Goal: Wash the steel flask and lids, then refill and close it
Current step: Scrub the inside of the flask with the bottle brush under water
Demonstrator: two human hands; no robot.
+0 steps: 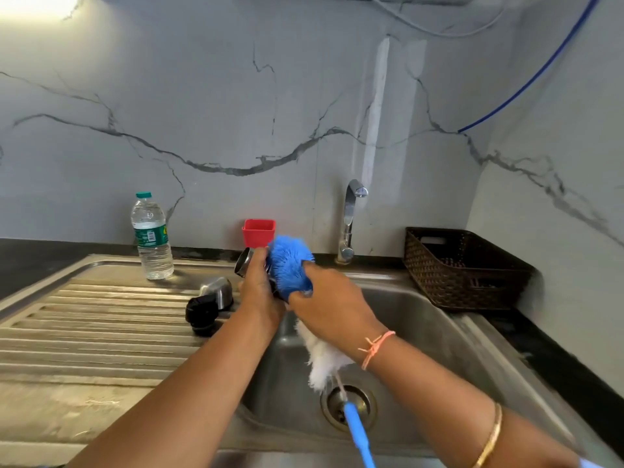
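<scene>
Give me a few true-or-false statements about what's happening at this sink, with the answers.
1. The left hand grips the steel flask. True.
2. The right hand holds a yellow sponge. False: it holds a bottle brush with blue bristles.
3. Both lids are screwed onto the flask. False: the steel lid and the black lid lie on the drainboard.
4. A plastic water bottle stands upright left of the tap. True.
5. Water streams from the tap. False: no water shows at its spout.
6. A brown basket sits right of the sink. True.
</scene>
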